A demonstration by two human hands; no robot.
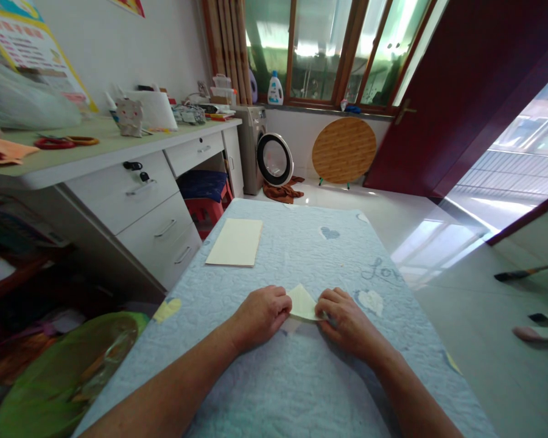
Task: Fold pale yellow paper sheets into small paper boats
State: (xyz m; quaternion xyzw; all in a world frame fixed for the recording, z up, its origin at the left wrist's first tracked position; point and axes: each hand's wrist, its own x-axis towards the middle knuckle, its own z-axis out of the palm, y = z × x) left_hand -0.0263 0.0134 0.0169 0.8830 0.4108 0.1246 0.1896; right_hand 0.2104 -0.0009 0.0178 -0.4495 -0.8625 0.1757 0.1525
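A small pale-yellow piece of folded paper [302,302] with a pointed top lies between my hands, on or just above the table covered with a light-blue quilted cloth [296,237]. My left hand [267,310] is closed, fingers curled, pinching the paper's left corner. My right hand [340,316] is closed on its right corner, thumb below and fingers above. The fingertips hide both corners. Farther off, to the left, a stack of cream paper sheets [235,243] lies flat on the cloth.
Left of the table stands a white desk [137,194] with scissors [59,142] and a paper roll [158,109] on top. A green-lined bin [73,371] is at the lower left. Beyond the table are a washing machine [251,146] with its door open and a round wooden tabletop [344,149].
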